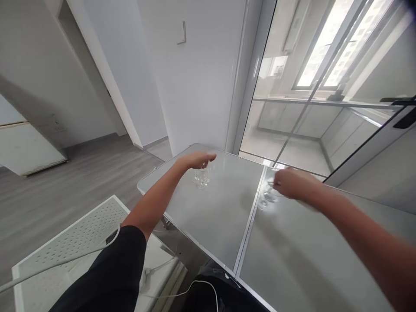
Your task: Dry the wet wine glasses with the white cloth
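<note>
Over the far left part of the folding table [221, 208], my left hand [198, 160] reaches down with its fingers curled at the top of a clear glass cup [202, 178]. That cup is at the tabletop, and its see-through outline is hard to make out. To the right, my right hand [288, 183] is closed on another clear glass cup [268, 198], tilted near the table's metal centre seam [251, 216]. Motion smears this hand and its cup, and the fingers' exact hold is partly hidden.
A white perforated panel [78, 234] stands low at the left, with a white cable [58, 264] across it. Behind the table are a white wall [201, 86] and a glass sliding door [292, 117]. Grey wooden floor [100, 164] lies to the left.
</note>
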A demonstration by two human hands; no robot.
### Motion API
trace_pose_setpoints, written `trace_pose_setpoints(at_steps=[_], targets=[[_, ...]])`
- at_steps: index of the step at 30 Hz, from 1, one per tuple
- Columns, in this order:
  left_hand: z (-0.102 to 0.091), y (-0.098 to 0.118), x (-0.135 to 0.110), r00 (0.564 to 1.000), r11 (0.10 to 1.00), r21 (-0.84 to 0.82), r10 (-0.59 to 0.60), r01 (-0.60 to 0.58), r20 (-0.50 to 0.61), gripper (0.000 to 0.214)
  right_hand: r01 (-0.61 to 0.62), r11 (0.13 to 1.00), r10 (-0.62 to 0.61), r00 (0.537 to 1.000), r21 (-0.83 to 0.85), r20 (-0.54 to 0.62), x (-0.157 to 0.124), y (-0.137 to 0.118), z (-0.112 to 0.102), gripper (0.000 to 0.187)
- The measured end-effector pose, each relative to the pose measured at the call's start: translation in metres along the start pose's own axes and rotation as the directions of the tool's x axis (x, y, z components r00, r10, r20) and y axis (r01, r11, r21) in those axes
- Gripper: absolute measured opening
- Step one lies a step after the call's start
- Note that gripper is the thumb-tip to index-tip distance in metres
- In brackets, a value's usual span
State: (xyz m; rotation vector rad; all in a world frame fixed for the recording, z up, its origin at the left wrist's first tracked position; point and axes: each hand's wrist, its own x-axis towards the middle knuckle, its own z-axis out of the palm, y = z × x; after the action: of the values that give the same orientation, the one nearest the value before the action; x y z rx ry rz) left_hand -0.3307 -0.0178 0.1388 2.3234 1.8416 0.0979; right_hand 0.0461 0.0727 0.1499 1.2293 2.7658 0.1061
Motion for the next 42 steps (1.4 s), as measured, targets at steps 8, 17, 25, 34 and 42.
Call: trace_pose_setpoints(at_steps=[8,17,25,34,42], targets=[[0.011,-0.005,0.013,0.999,0.999,-0.035,0.025,-0.026,-0.026,0.048,0.155,0.988,-0.155,0.988,0.007,0.024,0.064,-0.119,-0.017,0.026],[0.013,0.0,0.015,0.999,0.999,-0.032,0.027,-0.028,-0.021,0.048,0.23,0.973,-0.232,0.97,0.029,0.068,0.09,-0.144,-0.004,0.025],[0.007,0.01,0.009,1.0,1.0,0.015,-0.002,0.003,-0.03,0.052,0.245,0.965,-0.251,0.967,0.095,0.05,0.099,-0.146,-0.001,0.021],[-0.005,0.028,-0.014,0.99,0.998,0.004,-0.062,0.063,-0.128,0.069,0.247,0.947,-0.251,0.968,0.204,-0.003,0.092,-0.146,-0.01,0.021],[0.006,0.069,-0.065,0.765,0.965,-0.172,-0.261,0.197,-0.588,0.038,0.222,0.895,-0.114,0.952,0.387,-0.283,0.053,-0.117,-0.04,0.024]])
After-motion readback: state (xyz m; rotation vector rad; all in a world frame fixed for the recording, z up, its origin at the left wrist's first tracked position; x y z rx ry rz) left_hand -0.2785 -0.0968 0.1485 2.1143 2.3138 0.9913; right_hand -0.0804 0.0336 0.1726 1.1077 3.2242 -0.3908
